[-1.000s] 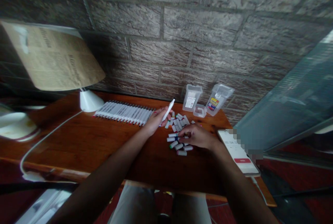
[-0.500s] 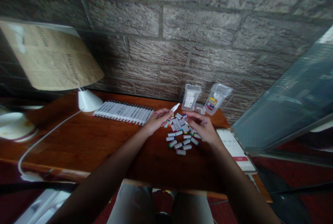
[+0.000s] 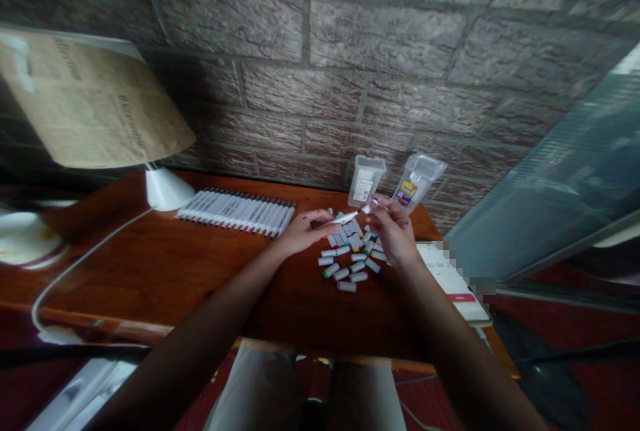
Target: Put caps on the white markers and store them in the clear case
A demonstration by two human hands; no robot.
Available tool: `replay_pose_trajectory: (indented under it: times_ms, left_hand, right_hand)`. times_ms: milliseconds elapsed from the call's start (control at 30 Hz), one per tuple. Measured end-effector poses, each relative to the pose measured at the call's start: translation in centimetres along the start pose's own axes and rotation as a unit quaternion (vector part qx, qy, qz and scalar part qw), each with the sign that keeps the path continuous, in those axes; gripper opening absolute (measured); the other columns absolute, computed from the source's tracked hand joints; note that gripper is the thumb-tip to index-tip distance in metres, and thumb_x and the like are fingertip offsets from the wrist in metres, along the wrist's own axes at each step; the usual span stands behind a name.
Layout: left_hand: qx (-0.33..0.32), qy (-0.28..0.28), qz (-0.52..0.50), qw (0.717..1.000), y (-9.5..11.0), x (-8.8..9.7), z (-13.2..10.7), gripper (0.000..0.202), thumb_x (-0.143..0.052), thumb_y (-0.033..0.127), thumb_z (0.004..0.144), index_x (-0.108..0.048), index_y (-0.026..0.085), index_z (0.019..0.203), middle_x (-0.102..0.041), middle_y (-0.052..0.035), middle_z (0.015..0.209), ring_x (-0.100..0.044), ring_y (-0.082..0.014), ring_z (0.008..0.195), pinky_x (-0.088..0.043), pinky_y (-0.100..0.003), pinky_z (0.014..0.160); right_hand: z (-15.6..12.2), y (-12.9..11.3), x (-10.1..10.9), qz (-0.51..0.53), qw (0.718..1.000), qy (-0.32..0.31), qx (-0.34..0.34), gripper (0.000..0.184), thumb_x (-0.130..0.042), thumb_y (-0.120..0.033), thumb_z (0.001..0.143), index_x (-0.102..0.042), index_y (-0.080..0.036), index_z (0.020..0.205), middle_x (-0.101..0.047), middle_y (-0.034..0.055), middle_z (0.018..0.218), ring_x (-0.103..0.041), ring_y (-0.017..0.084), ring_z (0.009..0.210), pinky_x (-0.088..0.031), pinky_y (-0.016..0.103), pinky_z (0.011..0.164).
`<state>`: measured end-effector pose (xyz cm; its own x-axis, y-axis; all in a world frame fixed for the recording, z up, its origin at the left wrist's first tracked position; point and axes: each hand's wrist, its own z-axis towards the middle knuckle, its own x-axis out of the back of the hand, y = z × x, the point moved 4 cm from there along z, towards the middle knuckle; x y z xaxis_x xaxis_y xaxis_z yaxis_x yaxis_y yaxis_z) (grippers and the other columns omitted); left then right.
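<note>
Wooden table (image 3: 165, 271) bears a marker row (image 3: 235, 212), loose caps (image 3: 350, 264), two clear cases (image 3: 390, 184), lamp base (image 3: 165, 191), phone (image 3: 450, 281).

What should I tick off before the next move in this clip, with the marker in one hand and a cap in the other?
1. Left hand grips the white marker: ok.
2. Right hand pinches a cap at its fingertips: ok.
3. Cap lined up with the marker tip: not ok, a small gap shows.
4. Cap colour matches the marker: cannot tell, too small.
5. Loose caps lie within reach on the table: ok.
6. Row of markers undisturbed by the lamp: ok.
</note>
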<state>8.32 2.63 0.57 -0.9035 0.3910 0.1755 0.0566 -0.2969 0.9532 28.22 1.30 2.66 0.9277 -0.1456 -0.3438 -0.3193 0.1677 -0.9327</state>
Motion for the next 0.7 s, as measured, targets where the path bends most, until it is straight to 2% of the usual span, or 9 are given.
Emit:
replay_pose_trajectory:
  times_ms: [200,433,533,700]
  left_hand:
    - [-0.007,0.013,0.015,1.0,-0.26,0.21,0.09,0.036,-0.069,0.05,0.082,-0.067,0.015,0.085,-0.063,-0.0001,0.072,-0.055,-0.0113,0.064,-0.042,-0.023,0.058]
    - [-0.012,0.023,0.02,0.999,-0.35,0.34,0.18,0.035,-0.067,0.05,0.084,-0.069,0.015,0.085,-0.066,-0.0009,0.071,-0.058,-0.0124,0.065,-0.044,-0.024,0.062]
    - [-0.018,0.025,0.018,0.999,-0.57,0.39,0.23,0.036,-0.069,0.05,0.082,-0.07,0.014,0.084,-0.067,-0.0017,0.074,-0.059,-0.0132,0.068,-0.045,-0.024,0.064]
    - [-0.035,0.025,0.018,0.999,-0.6,0.37,0.21,0.034,-0.072,0.048,0.081,-0.071,0.015,0.089,-0.069,-0.0026,0.08,-0.06,-0.0138,0.072,-0.045,-0.025,0.068]
  right_hand:
    - [-0.14,0.03,0.2,-0.002,1.0,0.02,-0.003,0.038,-0.091,-0.04,0.055,-0.072,-0.022,0.083,-0.068,-0.0028,0.074,-0.059,0.01,0.065,-0.04,0.019,0.05]
    - [-0.23,0.04,0.0,0.017,1.0,0.009,-0.005,0.041,-0.091,-0.041,0.055,-0.072,-0.024,0.088,-0.068,-0.004,0.074,-0.058,0.01,0.062,-0.038,0.02,0.049]
    - [-0.27,0.06,-0.06,-0.009,1.0,-0.002,-0.003,0.04,-0.089,-0.041,0.058,-0.073,-0.024,0.091,-0.068,-0.0037,0.073,-0.056,0.01,0.058,-0.039,0.022,0.05]
    - [-0.36,0.42,-0.21,-0.048,0.998,-0.033,0.004,0.041,-0.086,-0.044,0.063,-0.072,-0.025,0.097,-0.072,-0.0023,0.084,-0.055,0.01,0.056,-0.04,0.024,0.05]
